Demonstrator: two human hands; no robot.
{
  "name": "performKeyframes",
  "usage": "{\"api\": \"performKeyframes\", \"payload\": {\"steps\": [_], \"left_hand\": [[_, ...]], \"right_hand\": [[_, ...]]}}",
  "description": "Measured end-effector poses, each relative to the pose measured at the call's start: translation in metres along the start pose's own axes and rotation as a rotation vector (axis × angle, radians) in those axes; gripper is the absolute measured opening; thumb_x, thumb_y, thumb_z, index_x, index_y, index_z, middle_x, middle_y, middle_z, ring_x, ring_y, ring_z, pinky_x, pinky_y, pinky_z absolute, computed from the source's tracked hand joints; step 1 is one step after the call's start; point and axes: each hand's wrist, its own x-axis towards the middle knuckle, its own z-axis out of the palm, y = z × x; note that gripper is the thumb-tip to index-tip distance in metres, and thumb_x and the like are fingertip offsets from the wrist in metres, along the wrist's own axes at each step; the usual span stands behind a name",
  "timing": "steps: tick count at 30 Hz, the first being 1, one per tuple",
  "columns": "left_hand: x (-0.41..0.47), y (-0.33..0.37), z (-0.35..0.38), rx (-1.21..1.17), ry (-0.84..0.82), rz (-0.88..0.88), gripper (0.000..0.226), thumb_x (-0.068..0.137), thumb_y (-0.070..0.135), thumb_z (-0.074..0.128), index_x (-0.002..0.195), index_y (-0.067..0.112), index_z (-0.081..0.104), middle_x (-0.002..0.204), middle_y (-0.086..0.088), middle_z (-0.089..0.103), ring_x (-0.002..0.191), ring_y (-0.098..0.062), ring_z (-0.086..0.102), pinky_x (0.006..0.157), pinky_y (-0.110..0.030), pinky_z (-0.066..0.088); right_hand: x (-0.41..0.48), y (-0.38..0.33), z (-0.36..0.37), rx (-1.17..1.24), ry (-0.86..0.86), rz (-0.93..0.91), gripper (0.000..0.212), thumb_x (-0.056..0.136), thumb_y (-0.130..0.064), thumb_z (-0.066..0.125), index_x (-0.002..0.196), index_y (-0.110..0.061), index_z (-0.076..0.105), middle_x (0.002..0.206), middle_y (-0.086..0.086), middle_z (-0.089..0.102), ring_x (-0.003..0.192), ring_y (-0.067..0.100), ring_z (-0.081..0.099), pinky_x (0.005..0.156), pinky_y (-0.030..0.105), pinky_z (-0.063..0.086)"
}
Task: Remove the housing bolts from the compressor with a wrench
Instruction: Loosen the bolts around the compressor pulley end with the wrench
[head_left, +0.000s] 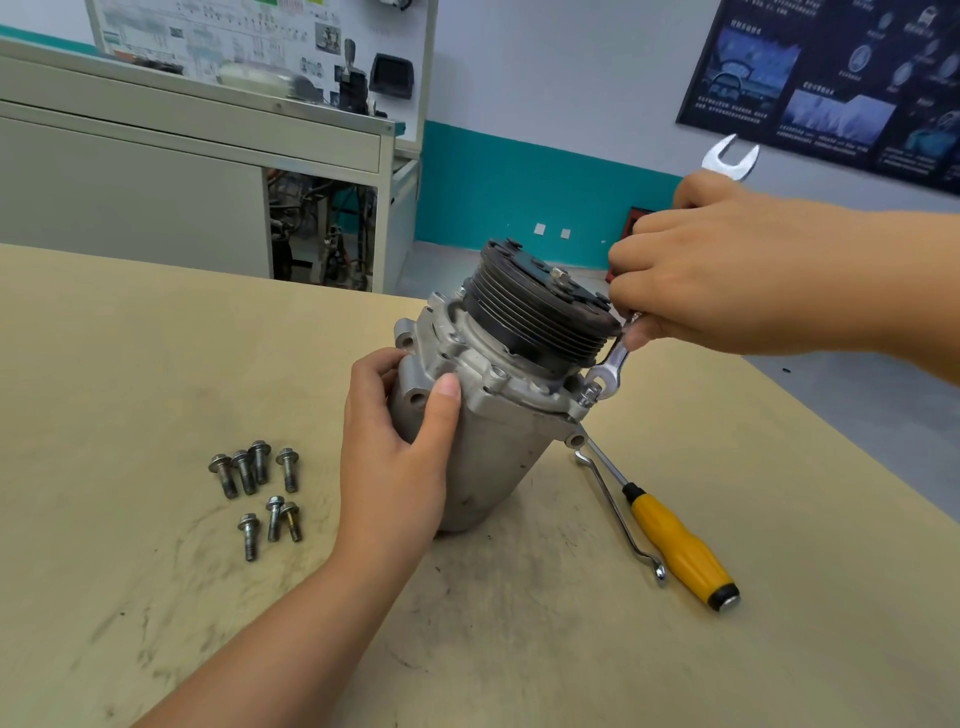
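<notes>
Standing upright and tilted a little away on the tan table (130, 364), the compressor (493, 415) has its dark ribbed pulley (545, 312) at the top and its grey housing below. The left hand (400, 447) wraps the near left side of the housing, fingers curled round the body and the thumb pressed flat against the flange. The right hand (727, 275) closes in a fist around the shank of an open-ended wrench (613, 364), whose lower jaws sit on a housing bolt (587, 397) at the flange's right corner, while the upper jaws (730, 158) stick out above the knuckles. The pulley's rim overhangs that bolt closely, so the wrench shank runs just beside it with little room to swing. Seven loose bolts (257, 486) lie in a cluster on the table, left of the compressor and well apart from it. To the right of the housing lie a yellow-handled screwdriver (675, 540) and a thin bent metal tool (618, 514), side by side and almost touching, their upper ends reaching up to the compressor's lower lug. Beyond the table stands a grey cabinet (182, 182) with an open wiring bay, and a dark poster (831, 78) hangs on the wall.
</notes>
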Motion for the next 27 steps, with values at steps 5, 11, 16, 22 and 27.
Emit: {"api": "performKeyframes", "payload": {"steps": [5,11,16,22,27], "left_hand": [[0.000,0.000,0.000,0.000,-0.003,-0.004,0.020,0.079,0.052,0.052,0.096,0.044,0.046,0.104,0.022,0.057,0.098,0.004,0.055,0.077,-0.018,0.043],[0.000,-0.001,-0.001,-0.001,-0.003,-0.003,0.017,0.082,0.050,0.053,0.096,0.045,0.046,0.105,0.021,0.057,0.098,0.005,0.055,0.076,-0.017,0.042],[0.001,-0.001,0.000,-0.001,-0.006,0.003,0.014,0.086,0.045,0.055,0.095,0.046,0.046,0.104,0.021,0.056,0.097,0.005,0.054,0.077,-0.017,0.043],[0.000,-0.001,0.000,0.001,-0.007,0.005,0.015,0.083,0.047,0.054,0.096,0.044,0.046,0.106,0.021,0.056,0.100,0.006,0.053,0.079,-0.018,0.043],[0.001,-0.001,0.000,-0.002,-0.010,0.007,0.015,0.087,0.042,0.056,0.097,0.045,0.046,0.106,0.021,0.056,0.097,0.008,0.053,0.077,-0.010,0.043]], "right_hand": [[0.004,0.000,-0.004,-0.042,0.025,-0.012,0.038,0.092,-0.060,0.023,0.101,-0.033,0.048,0.101,-0.014,0.055,0.102,0.014,0.056,0.076,0.030,0.026],[0.002,-0.004,-0.011,-0.085,-0.065,-0.043,0.037,0.094,-0.057,0.029,0.106,-0.028,0.049,0.094,-0.008,0.060,0.092,0.020,0.063,0.069,0.028,0.047],[-0.004,-0.012,-0.018,-0.104,-0.136,-0.045,0.031,0.098,-0.049,0.025,0.113,-0.032,0.046,0.074,-0.009,0.030,0.095,0.016,0.059,0.065,0.026,0.045],[-0.007,-0.014,-0.017,-0.032,-0.091,-0.001,0.042,0.096,-0.050,0.022,0.118,-0.033,0.053,0.083,-0.011,0.043,0.094,0.016,0.055,0.082,0.028,0.043],[-0.008,-0.017,-0.017,0.037,-0.139,0.099,0.039,0.097,-0.049,0.028,0.120,-0.032,0.054,0.072,-0.011,0.024,0.082,0.014,0.040,0.072,0.027,0.034]]}}
